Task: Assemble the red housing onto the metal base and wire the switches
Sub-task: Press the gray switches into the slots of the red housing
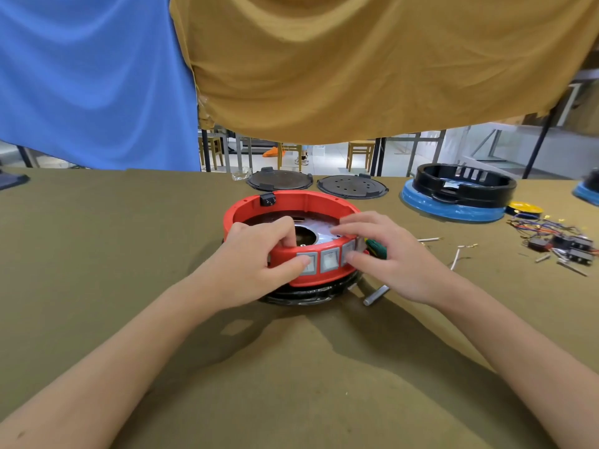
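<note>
The red ring-shaped housing (291,202) sits on the metal base (311,233), whose shiny plate with a round hole shows inside the ring. A dark rim (301,294) sticks out under the housing's near side. Three grey rocker switches (329,260) line the housing's front wall. My left hand (259,257) grips the front wall, fingers inside, thumb pressed on the left switch. My right hand (385,254) pinches the wall at the right switch. A green-handled screwdriver (377,247) lies partly under that hand.
Two dark round plates (280,180) (352,186) lie behind the housing. A black housing on a blue-wrapped base (457,189) stands at the right. Loose coloured wires and black switches (557,238) lie at far right. White wire pieces (460,251) lie near my right hand.
</note>
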{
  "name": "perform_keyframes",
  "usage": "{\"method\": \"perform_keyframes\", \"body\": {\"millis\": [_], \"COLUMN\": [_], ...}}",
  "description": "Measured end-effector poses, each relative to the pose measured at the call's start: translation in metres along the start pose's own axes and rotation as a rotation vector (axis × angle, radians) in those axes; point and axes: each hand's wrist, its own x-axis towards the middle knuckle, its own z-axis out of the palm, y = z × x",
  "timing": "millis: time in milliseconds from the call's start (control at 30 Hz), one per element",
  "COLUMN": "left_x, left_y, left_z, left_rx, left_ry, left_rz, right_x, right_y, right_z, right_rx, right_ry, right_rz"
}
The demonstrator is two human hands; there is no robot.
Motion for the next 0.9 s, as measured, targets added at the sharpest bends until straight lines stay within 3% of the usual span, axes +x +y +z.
{"method": "perform_keyframes", "body": {"millis": [333, 567, 733, 900], "left_x": [0.003, 0.002, 0.002, 0.001], "left_y": [-0.001, -0.008, -0.006, -0.008], "left_z": [-0.001, -0.016, -0.009, -0.018], "left_rx": [0.090, 0.066, 0.097, 0.041], "left_ry": [0.004, -0.025, -0.035, -0.067], "left_rz": [0.122, 0.124, 0.120, 0.093], "right_x": [0.002, 0.000, -0.001, 0.000], "right_y": [0.004, -0.001, 0.006, 0.001], "right_z": [0.003, 0.002, 0.003, 0.009], "right_rx": [-0.132, -0.065, -0.122, -0.145], "right_ry": [0.045, 0.068, -0.037, 0.000], "right_rz": [-0.028, -0.059, -0.032, -0.071]}}
